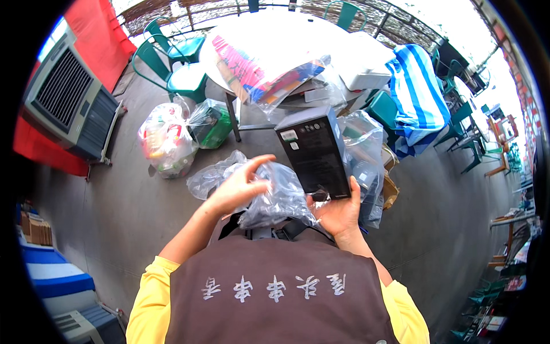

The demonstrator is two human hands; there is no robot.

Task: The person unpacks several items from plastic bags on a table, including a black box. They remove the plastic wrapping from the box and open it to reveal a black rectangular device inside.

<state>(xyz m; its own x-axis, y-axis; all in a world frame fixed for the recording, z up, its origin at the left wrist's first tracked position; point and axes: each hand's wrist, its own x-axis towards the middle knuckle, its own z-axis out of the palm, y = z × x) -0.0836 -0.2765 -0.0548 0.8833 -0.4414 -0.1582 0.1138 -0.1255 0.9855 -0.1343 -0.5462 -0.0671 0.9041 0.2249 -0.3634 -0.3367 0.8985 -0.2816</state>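
A black cardboard box (316,157) with small labels and printed symbols stands tilted above my right hand (337,213), which grips its lower end. A crumpled clear plastic bag (279,193) lies across my lap, and its edge reaches the right hand's fingers. My left hand (242,187) hovers over the bag with thumb and forefinger spread; whether it touches the film is hard to tell. Just right of the box is a large clear bag (365,167) holding several boxed items.
Ahead is a round white table (275,30) with a plastic-wrapped colourful package (262,77) on it. Filled bags (169,137) rest on the floor at left, near green metal chairs (184,81). An air cooler (68,94) stands far left; a blue-striped cloth (419,90) covers something at right.
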